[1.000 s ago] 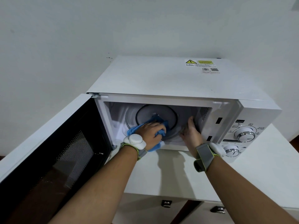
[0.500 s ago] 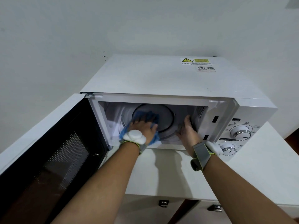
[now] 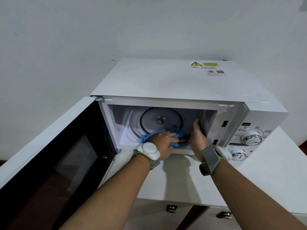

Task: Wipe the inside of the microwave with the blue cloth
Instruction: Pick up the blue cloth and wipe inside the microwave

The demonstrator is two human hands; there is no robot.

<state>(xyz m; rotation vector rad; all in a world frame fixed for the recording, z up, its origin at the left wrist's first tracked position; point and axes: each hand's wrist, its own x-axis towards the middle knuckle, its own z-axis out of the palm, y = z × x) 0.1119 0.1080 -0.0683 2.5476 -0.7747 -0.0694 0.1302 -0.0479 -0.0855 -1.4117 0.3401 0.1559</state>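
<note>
— Where was the cloth when you had both hands in there?

— Your left hand (image 3: pixel 163 141) had its fingers curled down over the blue cloth (image 3: pixel 150 136), bunching it against the front edge of the glass turntable (image 3: pixel 160 121), on the floor of the microwave (image 3: pixel 166 83) just inside the opening. One corner of it trailed out toward the cavity's left side.

— And the other hand?

— Your right hand (image 3: pixel 198 138) lay flat and open, fingers straight and together, resting along the right side of the cavity beside the perforated vent. It gripped nothing (the fingertips were in shadow, so whether they pressed the wall I couldn't tell). It sat just beside the cloth.

— What did the unit stand on?

— A white countertop (image 3: pixel 274 180); the microwave sat toward its back edge, up against a plain pale wall (image 3: pixel 116 27) with a few dark specks near the casing's rear left corner. The door (image 3: pixel 54 163) hung wide open to the left, its dark mesh window facing you. Two chrome dials (image 3: pixel 252 139) were on the right panel, and a yellow warning sticker (image 3: pixel 206 66) lay on top, near the back right corner. Below the counter's front edge were metal cabinet fittings (image 3: pixel 171 208).
</note>
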